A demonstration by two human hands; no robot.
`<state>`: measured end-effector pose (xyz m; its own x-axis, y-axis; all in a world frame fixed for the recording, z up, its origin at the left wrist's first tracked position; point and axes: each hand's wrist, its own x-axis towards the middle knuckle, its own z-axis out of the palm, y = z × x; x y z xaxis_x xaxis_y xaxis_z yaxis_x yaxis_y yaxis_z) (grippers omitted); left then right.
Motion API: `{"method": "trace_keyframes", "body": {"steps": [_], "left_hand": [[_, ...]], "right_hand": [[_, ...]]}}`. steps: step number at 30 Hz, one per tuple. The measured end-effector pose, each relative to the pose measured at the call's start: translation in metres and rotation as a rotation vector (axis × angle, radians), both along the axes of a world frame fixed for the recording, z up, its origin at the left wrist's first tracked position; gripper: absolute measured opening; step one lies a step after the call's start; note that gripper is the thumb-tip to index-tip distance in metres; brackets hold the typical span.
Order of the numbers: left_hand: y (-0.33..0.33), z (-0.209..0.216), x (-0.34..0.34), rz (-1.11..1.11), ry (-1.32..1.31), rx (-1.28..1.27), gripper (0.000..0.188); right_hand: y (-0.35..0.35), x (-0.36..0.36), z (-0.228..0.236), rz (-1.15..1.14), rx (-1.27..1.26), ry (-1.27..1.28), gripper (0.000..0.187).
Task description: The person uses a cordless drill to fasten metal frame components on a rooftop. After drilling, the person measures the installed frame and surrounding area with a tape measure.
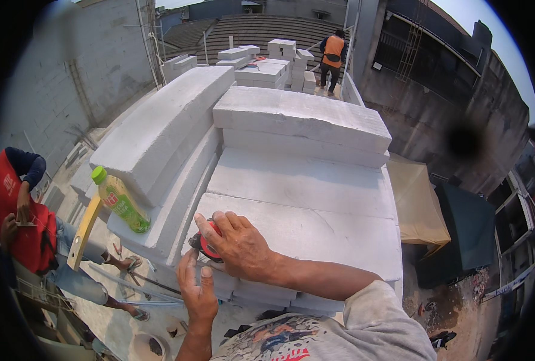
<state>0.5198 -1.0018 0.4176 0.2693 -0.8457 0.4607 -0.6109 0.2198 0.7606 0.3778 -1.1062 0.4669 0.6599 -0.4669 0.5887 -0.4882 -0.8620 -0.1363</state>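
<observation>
My right hand (243, 246) is closed round a red and black tape measure (209, 243), just above the near left edge of the stacked white concrete blocks (303, 222). Below and left of it, my left hand (198, 292) is raised with its thumb apart from the fingers. Its fingertips come close to the underside of the tape measure; whether they touch it I cannot tell. A green-capped plastic bottle (120, 201) of pale green drink stands on a block ledge left of my hands. Beside it a yellow bar (84, 231) with a hole in its end sticks out.
Higher blocks (165, 120) rise at the left, others (303, 120) at the back. At left, a person in a red vest (24, 210) stands close; a person in an orange vest (333, 51) is far off. A bucket (149, 348) sits below. Tarps (418, 201) hang at right.
</observation>
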Motion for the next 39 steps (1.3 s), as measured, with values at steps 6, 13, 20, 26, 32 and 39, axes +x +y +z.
{"method": "trace_keyframes", "body": {"steps": [6, 13, 20, 26, 32, 39], "left_hand": [[0.041, -0.033, -0.002, -0.281, 1.315, -0.063, 0.057], [0.144, -0.074, 0.067, -0.179, 1.530, -0.073, 0.060], [0.280, -0.087, 0.113, -0.128, 0.831, 0.321, 0.076], [0.346, -0.132, 0.056, 0.283, 1.394, 0.194, 0.072], [0.375, -0.158, 0.057, 0.446, 1.212, 0.285, 0.069], [0.400, -0.157, 0.103, 0.594, 1.026, 0.427, 0.076]], "right_hand": [[0.070, 0.045, -0.007, 0.065, -0.072, 0.098, 0.074], [0.135, 0.094, -0.014, 0.641, 0.595, 0.120, 0.063], [0.168, 0.166, -0.086, 0.741, 1.241, 0.456, 0.037], [0.246, 0.183, -0.160, 0.498, 1.457, 0.587, 0.035], [0.273, 0.189, -0.174, 0.432, 1.530, 0.717, 0.039], [0.224, 0.213, -0.127, 0.412, 1.545, 0.524, 0.028]]}}
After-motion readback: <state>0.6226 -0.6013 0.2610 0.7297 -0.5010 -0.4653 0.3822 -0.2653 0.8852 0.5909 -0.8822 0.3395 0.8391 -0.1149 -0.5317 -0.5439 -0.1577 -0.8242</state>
